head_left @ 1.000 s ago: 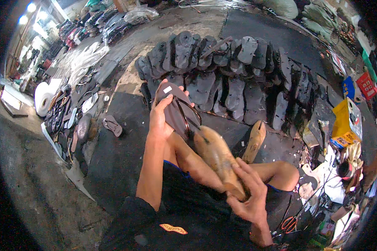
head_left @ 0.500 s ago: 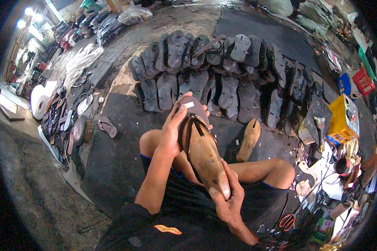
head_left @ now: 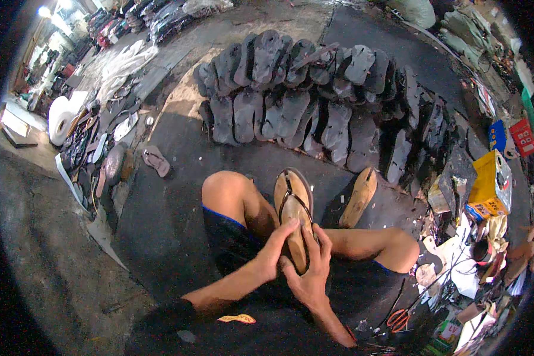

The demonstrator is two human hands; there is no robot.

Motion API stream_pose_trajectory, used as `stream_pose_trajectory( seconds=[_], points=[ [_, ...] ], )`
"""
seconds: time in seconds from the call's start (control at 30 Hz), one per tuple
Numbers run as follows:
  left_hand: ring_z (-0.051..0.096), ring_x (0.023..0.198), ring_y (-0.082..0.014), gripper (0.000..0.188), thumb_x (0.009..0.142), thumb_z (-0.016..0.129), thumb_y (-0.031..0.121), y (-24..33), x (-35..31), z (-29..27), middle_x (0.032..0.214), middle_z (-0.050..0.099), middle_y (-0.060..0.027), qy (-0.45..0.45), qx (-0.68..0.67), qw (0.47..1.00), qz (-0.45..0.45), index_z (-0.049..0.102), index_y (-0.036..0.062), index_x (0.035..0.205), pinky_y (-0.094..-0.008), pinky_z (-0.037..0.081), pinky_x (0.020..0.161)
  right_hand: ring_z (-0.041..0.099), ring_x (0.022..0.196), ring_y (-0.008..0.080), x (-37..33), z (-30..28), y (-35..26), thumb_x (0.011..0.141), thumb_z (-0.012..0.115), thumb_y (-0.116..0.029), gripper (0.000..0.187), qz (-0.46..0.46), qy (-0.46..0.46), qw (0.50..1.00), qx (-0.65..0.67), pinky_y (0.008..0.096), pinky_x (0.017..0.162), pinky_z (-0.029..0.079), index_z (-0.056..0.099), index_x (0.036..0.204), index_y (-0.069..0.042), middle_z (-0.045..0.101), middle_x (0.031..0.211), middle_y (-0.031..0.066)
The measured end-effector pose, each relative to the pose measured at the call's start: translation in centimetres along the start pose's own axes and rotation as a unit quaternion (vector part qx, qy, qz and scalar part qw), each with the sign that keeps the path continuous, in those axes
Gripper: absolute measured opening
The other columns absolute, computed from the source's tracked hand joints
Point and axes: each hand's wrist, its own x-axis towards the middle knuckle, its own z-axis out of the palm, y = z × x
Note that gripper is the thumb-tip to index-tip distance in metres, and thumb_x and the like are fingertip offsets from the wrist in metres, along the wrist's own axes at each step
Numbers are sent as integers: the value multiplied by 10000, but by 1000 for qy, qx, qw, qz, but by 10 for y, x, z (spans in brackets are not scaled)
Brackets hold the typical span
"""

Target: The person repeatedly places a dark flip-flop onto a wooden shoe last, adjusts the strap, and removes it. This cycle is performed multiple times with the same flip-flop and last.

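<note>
Between my knees I hold a wooden shoe last (head_left: 293,212), toe pointing away from me. A dark V-shaped thong strap (head_left: 301,200) lies across its front, and the edge of a dark sole (head_left: 307,180) shows round its toe. My left hand (head_left: 273,252) grips the last from the left, thumb on top, its other fingers hidden. My right hand (head_left: 311,270) is closed round the heel end from the right. A second wooden last (head_left: 359,197) lies on the dark mat, beyond my right leg.
Rows of dark flip-flops (head_left: 282,115) stand ahead of me. One brownish sandal (head_left: 155,161) lies to the left, near a heap of straps and soles (head_left: 101,148) and a white roll (head_left: 59,120). On the right are a yellow box (head_left: 491,181), orange-handled scissors (head_left: 399,320) and scraps.
The last has come down nearer my lap and turned more upright. My left hand has moved from the toe and sole to the last's side. The strap now lies across the last's front.
</note>
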Motion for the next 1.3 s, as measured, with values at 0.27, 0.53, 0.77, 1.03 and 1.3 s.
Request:
stream_pose_trajectory(
  seconds=[0.27, 0.53, 0.77, 1.03, 1.3],
  points=[
    [687, 1214, -253, 748, 992, 592, 617, 14, -96, -11, 1356, 691, -134, -71, 49, 994, -65, 564, 51, 1481, -438, 523, 1087, 574, 937, 152, -53, -41, 8, 1172, 460, -334, 383, 292, -142, 897, 300, 363, 882, 506, 653, 1025, -38, 632, 984, 38],
    [673, 1206, -255, 846, 924, 690, 583, -18, -109, -35, 1371, 674, -150, -125, -99, 982, -100, 500, 23, 1530, -414, 517, 1092, 502, 713, 103, -84, -54, 3, 1122, 564, -374, 437, 364, -179, 775, 485, 313, 628, 378, 637, 816, -71, 562, 740, -18],
    [503, 1421, -258, 1190, 768, 893, 494, 29, -101, 39, 1538, 504, -158, -285, 182, 938, 70, 276, -26, 1644, -428, 408, 1193, 683, 850, 203, -85, -46, 24, 1063, 654, -381, 294, 525, -171, 696, 459, 351, 748, 578, 688, 1098, -91, 707, 993, 45],
    [610, 1256, -244, 815, 955, 778, 471, 26, -48, 58, 1334, 627, -164, -79, 311, 926, 201, 468, -64, 1486, -384, 489, 1094, 603, 1308, 258, -42, -20, 15, 998, 753, -134, 603, 223, 73, 835, 498, 430, 1127, 490, 453, 1511, -32, 604, 1384, 110],
    [559, 944, -133, 316, 1144, 546, 285, 42, -35, 32, 1031, 644, -17, -113, 508, 805, 287, 652, -11, 1171, -317, 475, 853, 475, 1487, 343, -15, -68, 7, 792, 801, -174, 1070, 248, -89, 778, 570, 505, 1230, 410, 197, 1654, 23, 438, 1613, 220]
  ],
)
